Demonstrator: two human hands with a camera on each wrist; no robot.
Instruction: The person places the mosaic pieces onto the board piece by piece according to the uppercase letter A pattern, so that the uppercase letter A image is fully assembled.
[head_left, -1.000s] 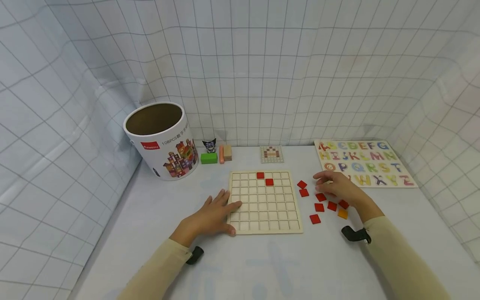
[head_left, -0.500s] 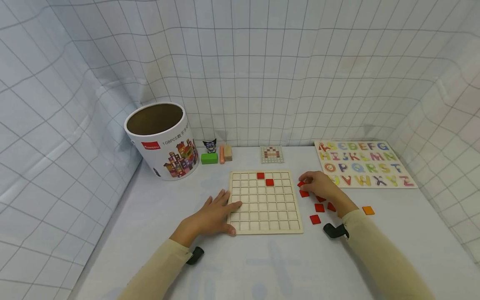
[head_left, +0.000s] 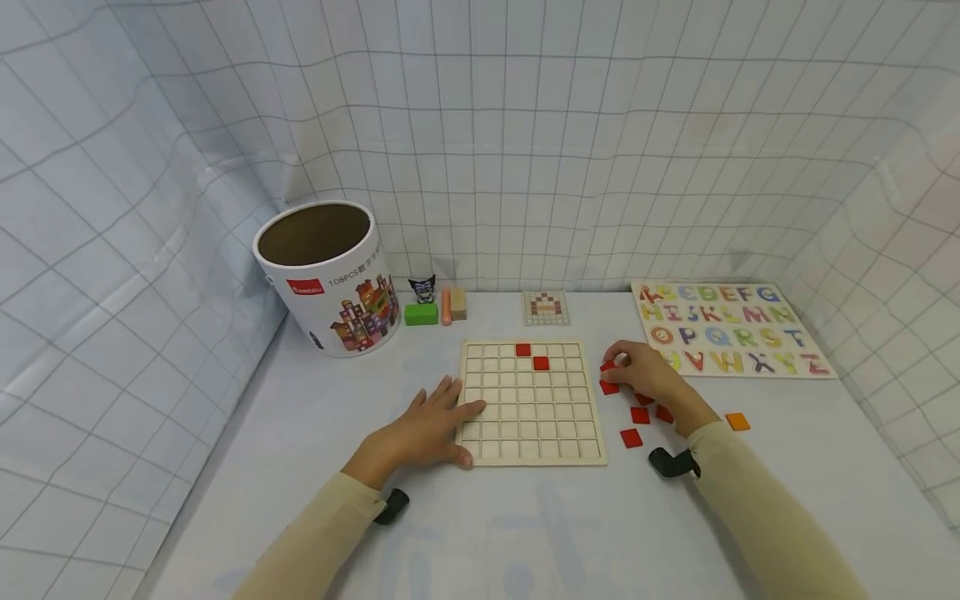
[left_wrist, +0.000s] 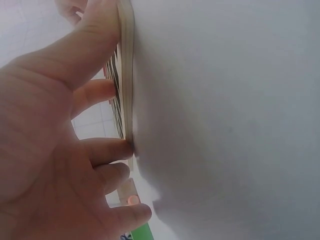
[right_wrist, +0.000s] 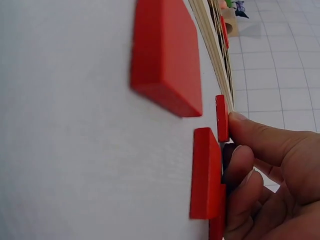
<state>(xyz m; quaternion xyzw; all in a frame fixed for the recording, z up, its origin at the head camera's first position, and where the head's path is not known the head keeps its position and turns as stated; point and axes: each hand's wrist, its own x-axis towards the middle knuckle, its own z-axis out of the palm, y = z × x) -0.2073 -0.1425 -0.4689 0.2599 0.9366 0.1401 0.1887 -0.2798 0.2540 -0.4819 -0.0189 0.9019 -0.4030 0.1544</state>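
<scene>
Resting on the left edge of the grid board point(head_left: 528, 429), the left hand point(head_left: 423, 427), fingers spread, presumably steadies it on the counter point(head_left: 465, 525). Right of the board, the right hand point(head_left: 648, 377), fingers curled, appears to pinch a red tile point(head_left: 608, 366), probably staged for short reach.

A person has a bare left hand point(head_left: 426, 427), a bare right hand point(head_left: 648, 373) and long, plain, pale beige sleeves point(head_left: 765, 508); a small, rounded black device point(head_left: 671, 462) sits at each sleeve's end.
</scene>
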